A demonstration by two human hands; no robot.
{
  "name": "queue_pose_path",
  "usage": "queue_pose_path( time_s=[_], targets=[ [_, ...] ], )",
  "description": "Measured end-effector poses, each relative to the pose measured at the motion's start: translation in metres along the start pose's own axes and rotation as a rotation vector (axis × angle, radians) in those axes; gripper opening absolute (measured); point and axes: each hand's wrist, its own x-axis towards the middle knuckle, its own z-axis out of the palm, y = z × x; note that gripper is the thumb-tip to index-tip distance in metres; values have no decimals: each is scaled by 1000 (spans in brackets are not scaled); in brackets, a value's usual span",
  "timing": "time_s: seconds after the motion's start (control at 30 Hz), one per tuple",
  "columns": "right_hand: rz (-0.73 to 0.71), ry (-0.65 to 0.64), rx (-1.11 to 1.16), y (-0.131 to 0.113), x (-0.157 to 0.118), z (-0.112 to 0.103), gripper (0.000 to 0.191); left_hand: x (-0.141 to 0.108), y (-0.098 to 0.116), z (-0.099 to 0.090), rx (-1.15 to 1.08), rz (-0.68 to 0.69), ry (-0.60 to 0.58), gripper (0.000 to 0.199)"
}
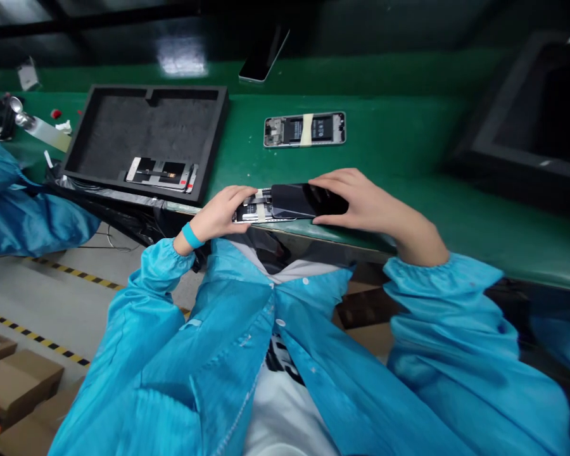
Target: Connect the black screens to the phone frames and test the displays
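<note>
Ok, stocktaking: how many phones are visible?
4: phone on the upper shelf, opened phone on the green bench, phone in the foam tray, phone between left hand and right hand. More may be hidden.

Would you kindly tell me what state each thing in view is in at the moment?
Left hand, curled over the open phone frame
Right hand, gripping the black display panel
Open phone frame, internals exposed
Black display panel, screen dark, overlapping the frame
Taped phone frame, lying flat, internals showing
Tray phone frame, lying in the foam tray
Far phone, screen dark
</note>
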Motion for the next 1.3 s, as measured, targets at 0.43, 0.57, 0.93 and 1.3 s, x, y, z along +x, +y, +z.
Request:
queue_pose_path(
  time_s=[0.43, 0.57, 0.93, 1.3],
  targets=[
    [128, 71, 67, 8, -22, -9, 107, -6, -6, -6, 62, -21, -26, 84],
    [146, 124, 83, 12, -34, -3, 109, -8, -6, -3, 95, -43, 8, 78],
    [163, 267, 11, 10, -51, 1, 64, -10, -1, -2, 181, -112, 43, 74],
    [282, 331, 68, 16, -73, -2, 77, -9, 4, -7, 217, -45, 53, 75]
  ],
)
